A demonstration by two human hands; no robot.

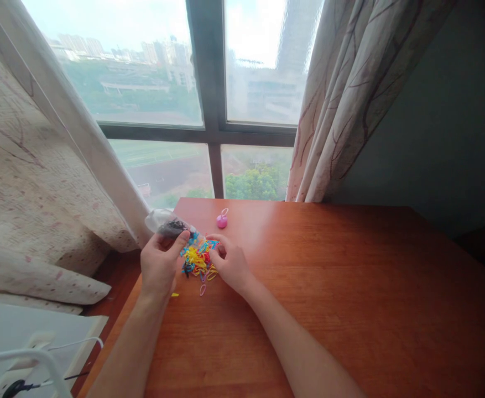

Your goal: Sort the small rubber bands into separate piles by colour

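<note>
My left hand (161,260) is closed around a clear plastic bag (158,219) with dark, thin items bunched inside it. The bag's end tilts down to the right over a pile of colourful rubber bands (196,258), yellow, blue, red and black, on the table. At the pile's right side is my right hand (229,262), its thumb and forefinger curled close together against the bands and the bag's edge. Whether it pinches a band or the bag is too small to tell. One pink rubber band (203,289) lies just in front of the pile.
The brown wooden table (329,287) reaches far to the right. A pink round trinket (222,221) with a pale loop stands beyond the hands. A small yellow piece (175,295) lies near the left forearm. Curtains (60,138) flank the window; cables (38,359) and sockets are at lower left.
</note>
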